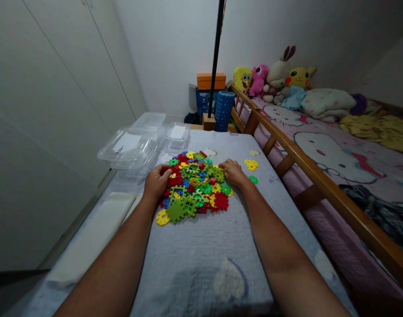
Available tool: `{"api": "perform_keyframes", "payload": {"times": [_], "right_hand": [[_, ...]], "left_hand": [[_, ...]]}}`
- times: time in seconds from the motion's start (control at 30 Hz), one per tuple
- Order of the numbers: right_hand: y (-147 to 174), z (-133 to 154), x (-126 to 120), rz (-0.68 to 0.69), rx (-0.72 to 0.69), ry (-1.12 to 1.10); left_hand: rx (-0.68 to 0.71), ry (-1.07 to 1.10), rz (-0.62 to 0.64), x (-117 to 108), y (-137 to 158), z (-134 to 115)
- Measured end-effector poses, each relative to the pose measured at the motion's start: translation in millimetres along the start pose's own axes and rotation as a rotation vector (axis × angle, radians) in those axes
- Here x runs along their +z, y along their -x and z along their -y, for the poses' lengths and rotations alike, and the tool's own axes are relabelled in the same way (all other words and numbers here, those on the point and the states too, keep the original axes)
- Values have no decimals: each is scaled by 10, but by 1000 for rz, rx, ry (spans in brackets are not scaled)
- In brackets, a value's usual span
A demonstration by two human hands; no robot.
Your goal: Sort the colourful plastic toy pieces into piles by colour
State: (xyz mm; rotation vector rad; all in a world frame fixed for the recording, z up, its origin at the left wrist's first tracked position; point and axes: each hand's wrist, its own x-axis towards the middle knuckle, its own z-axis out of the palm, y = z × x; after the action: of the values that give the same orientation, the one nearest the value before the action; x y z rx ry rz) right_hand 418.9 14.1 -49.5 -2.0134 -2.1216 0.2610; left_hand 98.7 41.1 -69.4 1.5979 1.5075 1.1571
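A heap of plastic building pieces point(191, 185) lies on the cloth-covered table between my two hands. It mixes toothed discs, square frames and small blocks in red, yellow, green and blue. My left hand point(157, 179) rests against the heap's left edge, fingers loosely apart beside some red pieces. At the upper right of the heap is my right hand point(233, 171), its fingers bent and closed on the edge of a yellow notched disc; the fingertips are partly hidden. A yellow disc point(163, 217) and a dark green toothed piece point(176, 211) lie at the near left edge.
Clear plastic boxes with lids point(127, 147) stand at the back left, beside a smaller one point(177, 132). Loose yellow pieces point(251, 164) and a green disc point(253, 179) lie to the right. A folded white cloth point(95, 237) lies left; a wooden bed rail point(307, 176) runs along the right.
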Motion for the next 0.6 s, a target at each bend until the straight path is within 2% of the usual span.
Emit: {"api": "perform_keyframes", "payload": {"times": [0.17,0.33,0.4,0.6], "right_hand": [[-42,-122,13,-120,15,-103],[-24,-442,-103,-387,268,-231],[6,-584,-153,-462,328,-244],[86,-756,-189,-525,452,-224]], "left_hand": [[0,-4,-6,1,1,-8],[6,-23,-5,-10,9,-26],[2,-27,-6,-13,12,-27],[-1,-17,-4,-10,-1,-3]]}}
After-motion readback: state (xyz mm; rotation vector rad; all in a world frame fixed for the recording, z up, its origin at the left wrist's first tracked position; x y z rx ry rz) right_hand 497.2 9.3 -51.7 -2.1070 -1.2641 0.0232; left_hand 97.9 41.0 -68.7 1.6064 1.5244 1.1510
